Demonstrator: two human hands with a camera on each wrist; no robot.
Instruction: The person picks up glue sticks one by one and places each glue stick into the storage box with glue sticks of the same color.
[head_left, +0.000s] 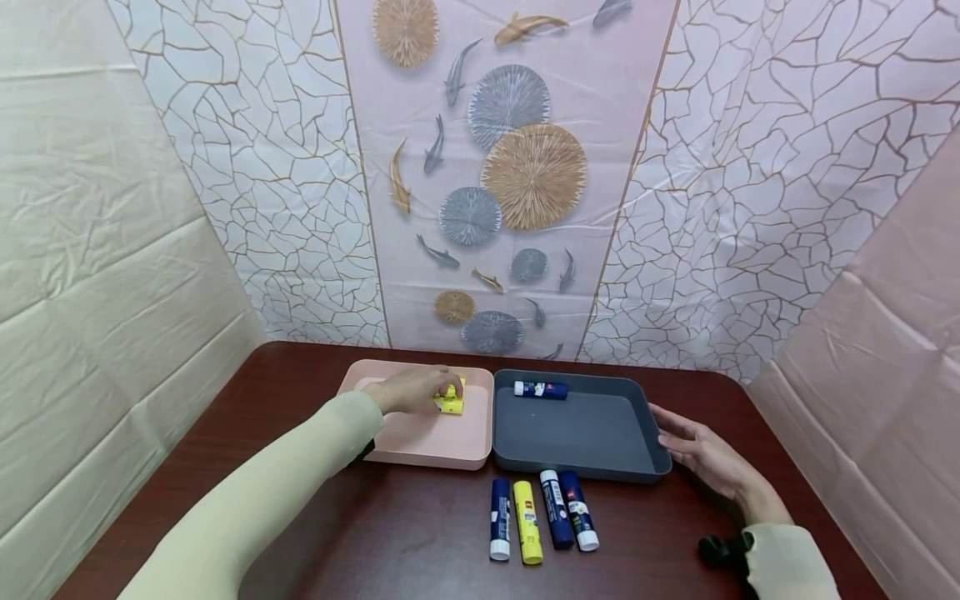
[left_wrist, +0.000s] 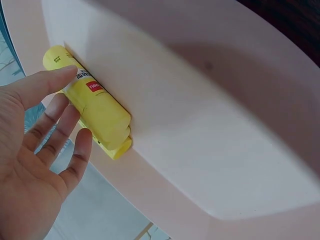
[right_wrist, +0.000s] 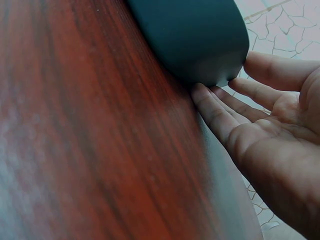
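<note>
In the head view my left hand [head_left: 414, 389] is over the pink tray [head_left: 471, 454]. The left wrist view shows its thumb and fingers pinching a yellow glue stick [left_wrist: 100, 102]. Another yellow glue stick [left_wrist: 121, 150] lies right against it, mostly hidden, beside the tray's wall. At the dark grey tray's [head_left: 585, 471] right side is my right hand [head_left: 708, 457]. Its fingers are fairly straight, with the tips touching the tray's outer corner in the right wrist view. A blue glue stick [head_left: 542, 390] with a white cap lies inside the grey tray, near its back wall.
On the brown table [head_left: 420, 533], in front of the trays, lie a blue glue stick [head_left: 500, 517], a yellow glue stick [head_left: 528, 523] and two more blue glue sticks [head_left: 557, 510] side by side. The two trays stand edge to edge. A patterned cloth wall [head_left: 300, 208] rises behind the table.
</note>
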